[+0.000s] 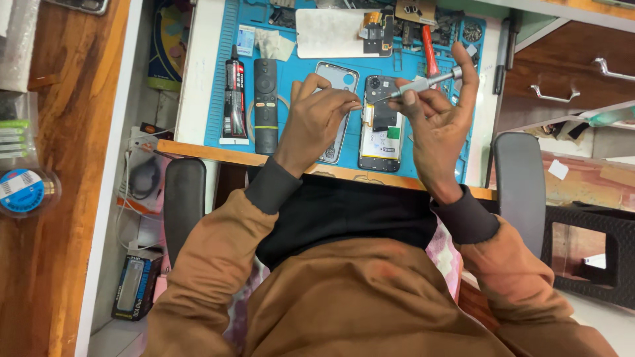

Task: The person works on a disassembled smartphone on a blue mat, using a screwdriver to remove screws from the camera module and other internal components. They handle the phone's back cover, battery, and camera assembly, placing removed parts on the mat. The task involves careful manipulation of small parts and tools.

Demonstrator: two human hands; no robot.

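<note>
My right hand (436, 122) holds a small silver screwdriver (423, 82) level, tip pointing left toward my left hand (316, 119). My left hand's fingers are pinched together near the screwdriver tip; whether a tiny part sits between them is too small to tell. Below the hands, on a blue work mat (291, 63), lies an opened phone (380, 129) with its insides showing. A separate phone back frame (337, 79) lies beside it, partly hidden under my left hand.
A black remote (266, 106) and a black glue tube (233, 96) lie on the mat's left. A white panel (331, 33) and small parts sit at the back, with a red-handled tool (430, 56). Chair armrests (184, 198) flank my lap. Wooden drawers (569, 73) stand right.
</note>
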